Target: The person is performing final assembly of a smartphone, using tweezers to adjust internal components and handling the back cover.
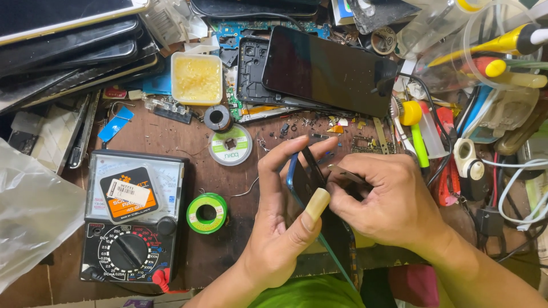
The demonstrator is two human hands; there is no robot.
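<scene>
Left hand [279, 214] is closed around a blue-edged phone [303, 182] held on edge above the near middle of the wooden bench [171, 137]; the fingers wrap the far side and the thumb presses along the near face. Right hand [381, 198] is closed on a thin metal pry tool [341, 173], its tip set against the top edge of the phone, at the seam between screen and frame. The two hands touch at the phone.

Surroundings noted. An analogue multimeter [132, 219] lies left of the hands, with a green spool of solder wire [206, 213] between it and the left wrist. Further back stand a white solder spool [230, 145] and a small dark wire reel [217, 118]. A square tub of yellow flux paste [196, 78] sits behind these. A second phone with a dark screen [331, 71] rests tilted over an opened phone frame [254, 74] at the back centre. A stack of phones and tablets [68, 51] occupies the back left corner. A clear plastic bag [31, 217] lies at the left edge. A clear container of screwdrivers [502, 51] stands at the back right, with tangled cables [514, 194] near the right hand
</scene>
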